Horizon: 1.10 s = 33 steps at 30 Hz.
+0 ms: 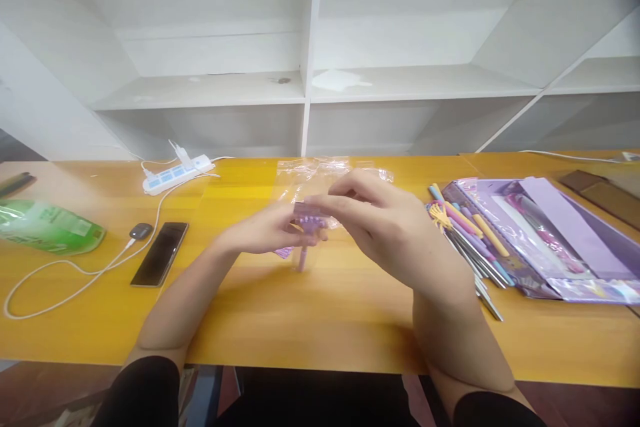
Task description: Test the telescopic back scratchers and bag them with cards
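Observation:
Above the middle of the desk, my left hand grips a slim purple pen-like item with a beaded or studded upper part. The item is smeared by motion, so its exact kind is unclear. From the right, my right hand reaches over it, fingers bent and fingertips closed at its dark purple top end. A purple tassel shows just below my left hand. Behind both hands lie clear plastic bags, flat on the desk and partly covered by my fingers.
At right, a purple box stands by a pile of coloured pens with silvery shafts. At left are a phone, a white cable, a power strip and a green bottle. White shelving rises behind the desk.

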Each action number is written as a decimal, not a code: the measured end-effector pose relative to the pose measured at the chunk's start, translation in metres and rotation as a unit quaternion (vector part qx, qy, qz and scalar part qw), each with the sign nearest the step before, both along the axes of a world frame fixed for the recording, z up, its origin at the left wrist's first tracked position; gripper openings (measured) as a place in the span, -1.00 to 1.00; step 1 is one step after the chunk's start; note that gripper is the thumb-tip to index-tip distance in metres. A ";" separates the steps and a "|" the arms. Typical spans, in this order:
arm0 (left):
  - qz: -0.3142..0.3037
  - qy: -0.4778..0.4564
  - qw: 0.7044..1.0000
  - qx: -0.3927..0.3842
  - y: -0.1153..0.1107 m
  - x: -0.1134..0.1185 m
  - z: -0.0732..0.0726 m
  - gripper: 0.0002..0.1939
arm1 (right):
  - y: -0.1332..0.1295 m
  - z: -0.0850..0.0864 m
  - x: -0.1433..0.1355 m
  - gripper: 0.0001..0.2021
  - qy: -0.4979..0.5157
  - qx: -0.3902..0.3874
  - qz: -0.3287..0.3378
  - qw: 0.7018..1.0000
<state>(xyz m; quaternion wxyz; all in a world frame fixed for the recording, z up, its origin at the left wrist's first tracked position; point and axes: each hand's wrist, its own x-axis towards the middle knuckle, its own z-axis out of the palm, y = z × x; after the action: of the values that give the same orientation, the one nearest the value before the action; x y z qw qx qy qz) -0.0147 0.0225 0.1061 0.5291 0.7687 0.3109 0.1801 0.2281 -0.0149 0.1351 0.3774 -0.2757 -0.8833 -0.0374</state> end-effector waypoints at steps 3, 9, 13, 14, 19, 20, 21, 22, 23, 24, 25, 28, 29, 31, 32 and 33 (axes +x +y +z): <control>0.008 -0.008 0.999 0.034 0.001 0.007 -0.006 -0.76 | 0.003 -0.002 0.005 -0.54 0.003 -0.001 0.000 1.000; -0.017 0.001 0.997 0.071 -0.001 0.009 -0.010 -0.72 | 0.005 0.003 0.011 -0.56 -0.020 -0.004 -0.005 1.000; -0.020 -0.035 0.999 0.035 0.003 0.012 -0.018 -0.60 | 0.009 0.007 0.011 -0.67 0.029 0.008 -0.016 0.999; -0.009 -0.054 0.998 0.022 0.003 0.013 -0.020 -0.58 | 0.010 0.007 0.010 -0.67 0.050 0.015 -0.020 0.998; 0.043 -0.149 0.987 -0.044 -0.002 0.022 -0.026 -0.58 | 0.019 0.005 0.008 -0.47 0.127 0.057 -0.042 0.989; 0.048 -0.170 0.983 -0.049 -0.004 0.024 -0.026 -0.59 | 0.021 0.005 0.008 -0.50 0.131 0.076 -0.044 0.987; 0.050 -0.194 0.978 -0.051 -0.006 0.025 -0.026 -0.61 | 0.022 0.004 0.007 -0.55 0.135 0.098 -0.047 0.985; 0.052 -0.220 0.973 -0.049 -0.008 0.027 -0.027 -0.63 | 0.024 0.003 0.007 -0.61 0.138 0.120 -0.048 0.982; 0.055 -0.247 0.966 -0.045 -0.010 0.028 -0.027 -0.64 | 0.025 0.002 0.006 -0.65 0.141 0.136 -0.048 0.979; 0.059 -0.272 0.960 -0.040 -0.012 0.029 -0.028 -0.64 | 0.026 0.001 0.004 -0.67 0.143 0.146 -0.045 0.978; 0.064 -0.292 0.954 -0.034 -0.014 0.030 -0.028 -0.63 | 0.027 -0.001 0.003 -0.66 0.146 0.149 -0.040 0.977; 0.076 -0.323 0.943 -0.011 -0.020 0.030 -0.028 -0.62 | 0.029 -0.008 -0.001 -0.54 0.151 0.146 -0.021 0.977; 0.080 -0.327 0.942 -0.008 -0.022 0.030 -0.028 -0.63 | 0.030 -0.011 -0.002 -0.50 0.154 0.151 -0.017 0.976; 0.087 -0.328 0.941 -0.006 -0.026 0.028 -0.025 -0.67 | 0.029 -0.013 -0.004 -0.47 0.160 0.166 -0.013 0.973; 0.091 -0.326 0.941 -0.006 -0.028 0.028 -0.023 -0.69 | 0.027 -0.013 -0.006 -0.48 0.160 0.169 -0.012 0.972; 0.095 -0.324 0.941 -0.006 -0.029 0.027 -0.022 -0.70 | 0.025 -0.012 -0.007 -0.51 0.159 0.166 -0.011 0.973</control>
<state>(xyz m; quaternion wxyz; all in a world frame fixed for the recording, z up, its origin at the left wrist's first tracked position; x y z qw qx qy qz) 0.0119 -0.0066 0.0843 0.5866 0.6322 0.1952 0.4670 0.2210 0.0102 0.1235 0.5531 -0.2215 -0.7903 -0.1431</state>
